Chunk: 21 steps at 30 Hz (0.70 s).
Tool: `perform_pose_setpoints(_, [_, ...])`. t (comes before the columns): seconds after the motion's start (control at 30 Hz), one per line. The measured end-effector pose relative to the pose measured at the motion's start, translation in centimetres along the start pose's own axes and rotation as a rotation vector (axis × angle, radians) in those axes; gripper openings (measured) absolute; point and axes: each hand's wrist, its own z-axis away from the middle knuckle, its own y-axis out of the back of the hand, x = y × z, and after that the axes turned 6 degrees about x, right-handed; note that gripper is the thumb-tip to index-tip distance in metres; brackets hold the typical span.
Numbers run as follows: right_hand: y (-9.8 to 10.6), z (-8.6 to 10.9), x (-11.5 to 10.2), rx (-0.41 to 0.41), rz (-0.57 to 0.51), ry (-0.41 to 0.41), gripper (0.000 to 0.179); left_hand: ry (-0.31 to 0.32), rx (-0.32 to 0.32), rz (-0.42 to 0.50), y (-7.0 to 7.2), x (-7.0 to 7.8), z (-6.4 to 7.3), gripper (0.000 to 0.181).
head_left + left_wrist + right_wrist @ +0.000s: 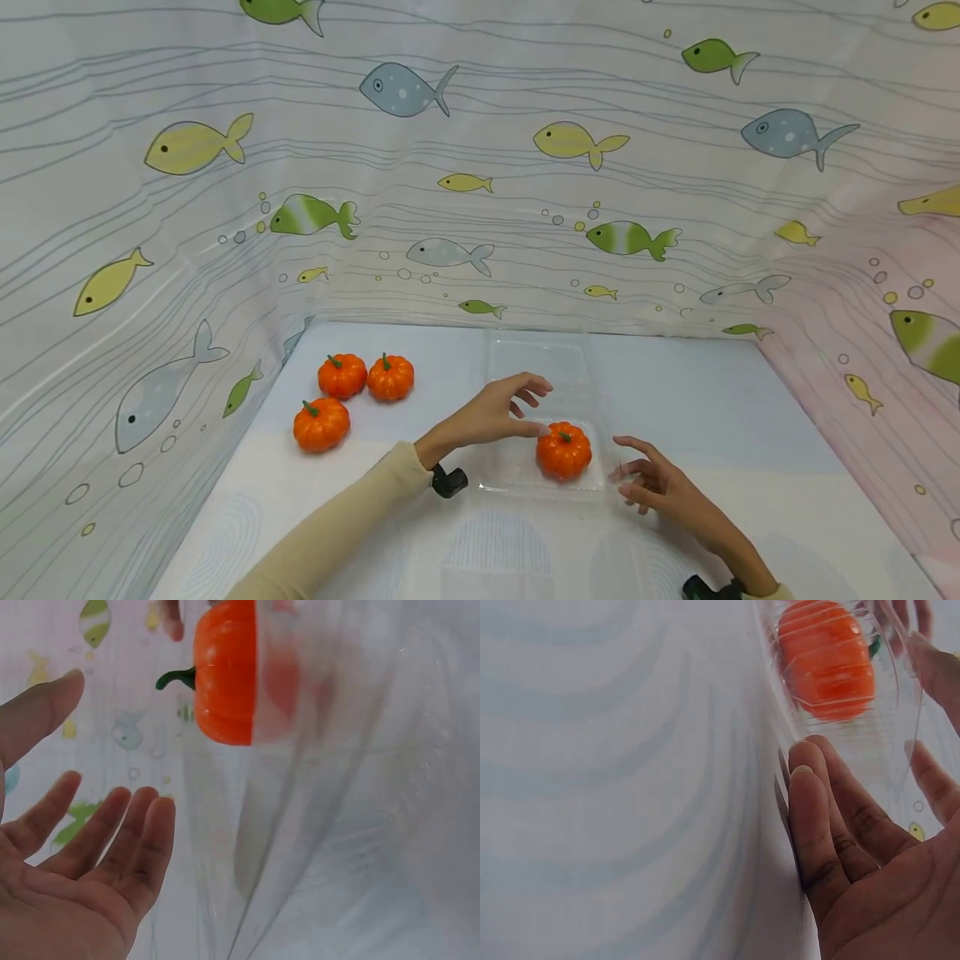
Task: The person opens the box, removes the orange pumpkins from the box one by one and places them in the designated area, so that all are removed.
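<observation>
A clear plastic box lies on the table, its lid folded back flat behind it. Inside, towards the right, sits an orange toy pumpkin with a green stem; it also shows in the left wrist view as a pumpkin and through clear plastic in the right wrist view as a pumpkin. Over the box's left part hovers my left hand, fingers loosely bent and holding nothing. My right hand is beside the box's right wall, fingers spread and relaxed; whether they touch the plastic I cannot tell.
At the table's left stand several things of one kind: a front pumpkin, a back-left pumpkin and a back-right pumpkin. Fish-patterned curtains enclose the white table at the back and sides.
</observation>
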Motion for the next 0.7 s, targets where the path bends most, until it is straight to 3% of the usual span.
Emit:
perform_pose_setpoints(0.3, [0.1,-0.1,-0.1,-0.001,0.000,0.004,0.072,0.010,-0.105,-0.025,-0.9,0.0,-1.2,0.060])
perform_pose_setpoints(0.7, [0.0,0.1,-0.3,0.005,0.001,0.012,0.074,0.018,-0.156,-0.075,-1.0,1.4,-2.0,0.060])
